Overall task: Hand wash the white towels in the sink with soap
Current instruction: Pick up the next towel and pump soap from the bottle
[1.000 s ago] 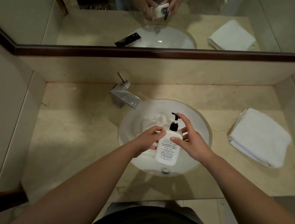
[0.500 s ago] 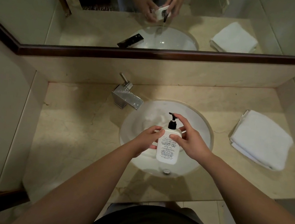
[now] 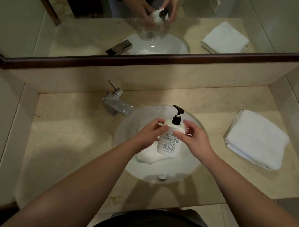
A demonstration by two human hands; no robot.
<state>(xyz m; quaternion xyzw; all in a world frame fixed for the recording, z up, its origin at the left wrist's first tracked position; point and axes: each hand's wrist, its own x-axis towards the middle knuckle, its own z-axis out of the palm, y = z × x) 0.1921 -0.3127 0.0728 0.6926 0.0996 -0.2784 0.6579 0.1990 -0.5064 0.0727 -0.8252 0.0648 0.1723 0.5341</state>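
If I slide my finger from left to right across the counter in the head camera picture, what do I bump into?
faucet → left hand → soap bottle → right hand → folded white towel

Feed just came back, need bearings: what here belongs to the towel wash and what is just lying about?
In the job:
soap bottle, held by left hand and right hand
wet towel in sink
folded towel
faucet

Lying about:
mirror

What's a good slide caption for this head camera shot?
Both hands hold a soap bottle over a towel in the sink.
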